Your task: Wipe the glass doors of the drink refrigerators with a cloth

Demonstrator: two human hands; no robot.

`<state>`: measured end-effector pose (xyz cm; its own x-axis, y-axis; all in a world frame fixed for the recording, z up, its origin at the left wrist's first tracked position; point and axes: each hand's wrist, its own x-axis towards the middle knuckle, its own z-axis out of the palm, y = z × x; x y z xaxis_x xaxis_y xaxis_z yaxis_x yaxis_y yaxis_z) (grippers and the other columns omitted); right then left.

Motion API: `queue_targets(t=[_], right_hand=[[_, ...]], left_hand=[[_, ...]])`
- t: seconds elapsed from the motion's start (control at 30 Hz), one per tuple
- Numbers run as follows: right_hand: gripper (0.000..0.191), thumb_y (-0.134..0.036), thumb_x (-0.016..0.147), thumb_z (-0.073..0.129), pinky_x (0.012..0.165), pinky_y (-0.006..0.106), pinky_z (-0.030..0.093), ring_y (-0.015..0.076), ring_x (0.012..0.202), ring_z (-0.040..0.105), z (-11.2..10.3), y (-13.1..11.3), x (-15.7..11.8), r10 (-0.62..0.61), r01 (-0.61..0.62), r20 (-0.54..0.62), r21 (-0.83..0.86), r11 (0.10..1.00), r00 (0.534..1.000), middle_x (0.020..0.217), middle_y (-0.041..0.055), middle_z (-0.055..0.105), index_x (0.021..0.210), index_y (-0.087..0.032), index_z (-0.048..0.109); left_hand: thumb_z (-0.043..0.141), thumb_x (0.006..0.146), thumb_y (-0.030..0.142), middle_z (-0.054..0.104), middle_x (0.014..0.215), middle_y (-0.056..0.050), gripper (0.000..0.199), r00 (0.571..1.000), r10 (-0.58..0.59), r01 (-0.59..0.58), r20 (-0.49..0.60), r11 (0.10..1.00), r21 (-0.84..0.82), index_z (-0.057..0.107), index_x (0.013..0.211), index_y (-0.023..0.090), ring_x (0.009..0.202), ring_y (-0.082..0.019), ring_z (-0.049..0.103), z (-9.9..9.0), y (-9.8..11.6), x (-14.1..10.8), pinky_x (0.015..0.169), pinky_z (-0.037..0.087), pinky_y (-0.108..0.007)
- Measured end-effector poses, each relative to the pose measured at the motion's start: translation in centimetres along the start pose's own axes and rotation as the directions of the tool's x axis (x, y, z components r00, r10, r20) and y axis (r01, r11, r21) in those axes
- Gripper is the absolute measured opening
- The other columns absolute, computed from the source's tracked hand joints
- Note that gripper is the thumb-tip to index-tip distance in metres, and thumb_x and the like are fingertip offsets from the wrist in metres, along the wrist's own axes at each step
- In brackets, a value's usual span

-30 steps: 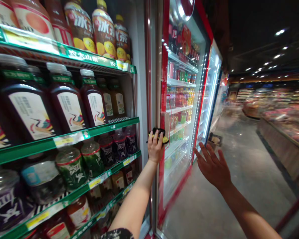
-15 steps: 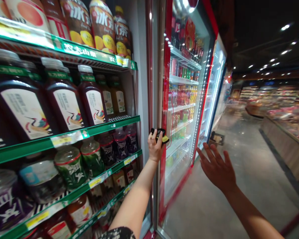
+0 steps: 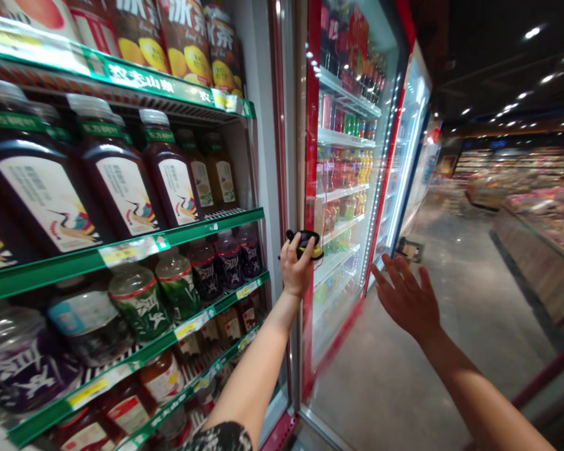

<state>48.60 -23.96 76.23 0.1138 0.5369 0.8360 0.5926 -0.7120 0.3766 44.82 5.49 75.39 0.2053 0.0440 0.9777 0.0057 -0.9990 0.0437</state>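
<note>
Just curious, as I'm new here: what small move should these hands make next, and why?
Perhaps close the left hand a little more around the black-and-yellow thing: its fingers lie over it, but no firm grip shows. The right hand is open and empty.

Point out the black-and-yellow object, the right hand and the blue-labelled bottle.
Black-and-yellow object (image 3: 317, 252), head view: its yellow side.
Right hand (image 3: 408, 303), head view: middle of the hand.
Blue-labelled bottle (image 3: 90, 313), head view: its label.

bottles (image 3: 173, 169): left, on shelves (image 3: 202, 227) | cooler (image 3: 389, 150): right of shelves | floor (image 3: 465, 294): between cooler and counter (image 3: 521, 250) | counter: far right
</note>
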Motion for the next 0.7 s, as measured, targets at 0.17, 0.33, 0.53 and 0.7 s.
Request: queue_targets(t=[0.17,0.33,0.53,0.7], right_hand=[[0.069,-0.030,0.094,0.063,0.126,0.051,0.007,0.0252,0.153,0.023,0.3,0.1,0.1,-0.009,0.008,-0.016,-0.029,1.000,1.000,0.158,0.0086,0.042,0.157,-0.027,0.033],[0.070,-0.031,0.093,0.063,0.126,0.051,0.006,0.0250,0.154,0.021,0.7,0.2,-0.1,-0.019,0.017,-0.033,-0.053,0.998,0.999,0.157,0.0096,0.043,0.157,-0.025,0.034],[0.072,-0.030,0.093,0.063,0.126,0.051,0.007,0.0259,0.153,0.024,1.0,0.5,0.0,-0.011,0.011,-0.015,-0.053,0.999,1.000,0.158,0.0087,0.042,0.158,-0.027,0.032],[0.072,-0.028,0.093,0.060,0.126,0.053,0.007,0.0277,0.151,0.029,0.9,0.8,0.0,-0.011,0.013,0.038,-0.051,0.999,0.999,0.159,0.0083,0.041,0.159,-0.029,0.030]], left_hand=[[0.061,0.092,0.023,0.048,0.152,-0.011,0.057,0.995,-0.084,0.089,-0.049,0.991,0.100,0.051,0.147,0.028,0.147,-0.035,0.033,3.1,2.8,-0.5,0.120,0.034,-0.052],[0.059,0.088,0.013,0.044,0.156,-0.013,0.068,0.987,-0.083,0.063,0.138,0.988,0.143,0.042,0.153,0.027,0.145,-0.034,0.037,2.3,2.7,-10.7,0.118,0.037,-0.050],[0.052,0.089,0.002,0.042,0.158,-0.012,0.079,0.981,-0.063,0.047,0.184,0.995,0.091,0.027,0.159,0.030,0.142,-0.026,0.044,2.2,1.6,-8.6,0.118,0.038,-0.045],[0.057,0.094,0.011,0.034,0.162,-0.013,0.063,0.982,-0.144,0.150,0.124,0.988,-0.044,0.043,0.151,0.031,0.148,-0.032,0.034,3.5,2.5,-3.3,0.118,0.036,-0.054]])
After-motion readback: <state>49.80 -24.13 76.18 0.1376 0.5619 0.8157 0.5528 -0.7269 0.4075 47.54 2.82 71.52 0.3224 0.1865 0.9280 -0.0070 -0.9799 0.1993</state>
